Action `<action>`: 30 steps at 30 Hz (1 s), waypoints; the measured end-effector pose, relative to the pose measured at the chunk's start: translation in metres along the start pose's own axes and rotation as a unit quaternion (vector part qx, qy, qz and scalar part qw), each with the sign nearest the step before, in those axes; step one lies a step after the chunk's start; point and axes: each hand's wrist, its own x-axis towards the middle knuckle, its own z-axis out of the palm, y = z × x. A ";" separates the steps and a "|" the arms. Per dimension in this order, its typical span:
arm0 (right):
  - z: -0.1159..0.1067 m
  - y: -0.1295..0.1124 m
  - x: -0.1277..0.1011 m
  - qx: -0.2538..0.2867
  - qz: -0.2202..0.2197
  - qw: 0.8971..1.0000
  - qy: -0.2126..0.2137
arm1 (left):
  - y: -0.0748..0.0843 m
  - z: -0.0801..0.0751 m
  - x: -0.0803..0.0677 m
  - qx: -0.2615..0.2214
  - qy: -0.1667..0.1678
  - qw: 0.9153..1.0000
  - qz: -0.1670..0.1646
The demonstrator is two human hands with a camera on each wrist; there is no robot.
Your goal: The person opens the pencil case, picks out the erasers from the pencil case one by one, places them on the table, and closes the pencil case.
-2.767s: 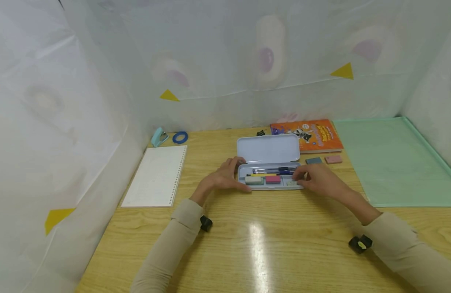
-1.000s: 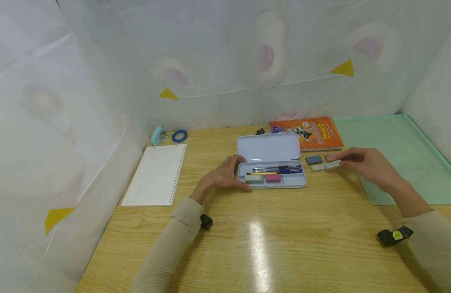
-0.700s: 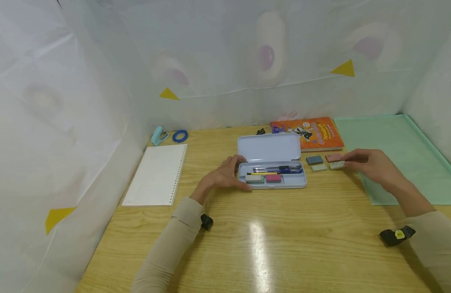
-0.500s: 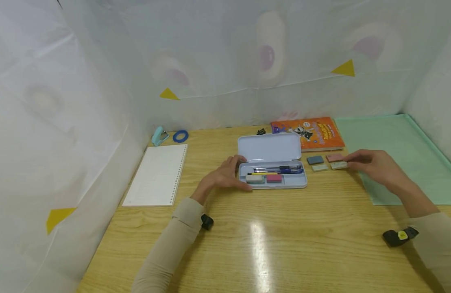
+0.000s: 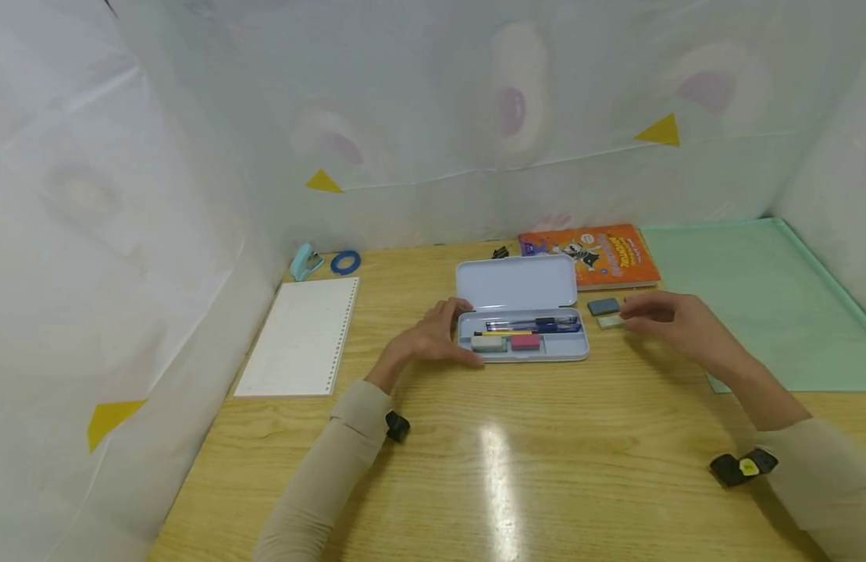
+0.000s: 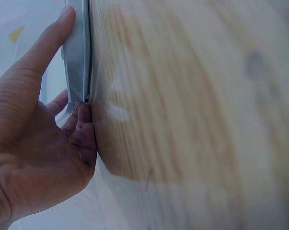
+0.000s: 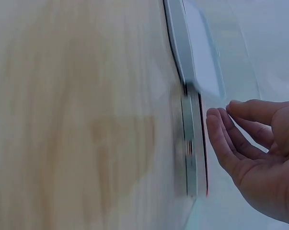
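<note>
A pale blue pencil case [image 5: 564, 349] lies with its lid raised on the wooden table. It holds pens [image 5: 520, 323], a yellow pencil [image 5: 501, 333], a whitish eraser [image 5: 487, 343] and a pink eraser [image 5: 525, 342]. My left hand [image 5: 427, 336] grips the case's left end, thumb at the front; the left wrist view shows this thumb [image 6: 63, 24] on the case wall. Right of the case, my right hand [image 5: 682, 326] hovers over the loose erasers, fingers bent and holding nothing. A blue-grey eraser [image 5: 603, 307] and a pale eraser [image 5: 609, 321] show beside its fingertips; others are hidden behind it.
An orange book [image 5: 618, 257] and black clips [image 5: 500, 252] lie behind the case. A green mat [image 5: 777, 312] covers the right side. At the left are a sheet of punched paper [image 5: 299, 336], a light-blue stapler [image 5: 305, 262] and a blue tape roll [image 5: 345, 262].
My right hand took two pale erasers from the case's right compartment and set them down by the loose ones. It has let go and shifted left. The left hand stays on the case.
</note>
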 end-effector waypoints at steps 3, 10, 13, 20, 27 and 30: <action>0.019 -0.015 0.008 -0.012 -0.035 0.999 -0.025 | 0.000 0.000 0.000 -0.001 0.002 1.000 -0.001; 0.063 -0.041 0.023 0.018 -0.067 0.995 -0.074 | 0.001 0.000 0.000 -0.005 0.000 1.000 0.001; 0.078 -0.046 0.030 0.036 -0.071 0.993 -0.082 | 0.000 0.001 0.001 -0.006 -0.002 1.000 0.002; 0.097 -0.058 0.044 -0.001 -0.053 0.996 -0.067 | 0.000 0.003 0.002 -0.004 -0.001 1.000 -0.003; 0.103 -0.066 0.047 -0.034 -0.042 0.996 -0.066 | 0.002 0.001 0.001 -0.006 -0.001 1.000 -0.003; 0.106 -0.067 0.047 -0.046 -0.045 0.996 -0.063 | 0.002 0.000 0.000 -0.003 -0.002 1.000 -0.005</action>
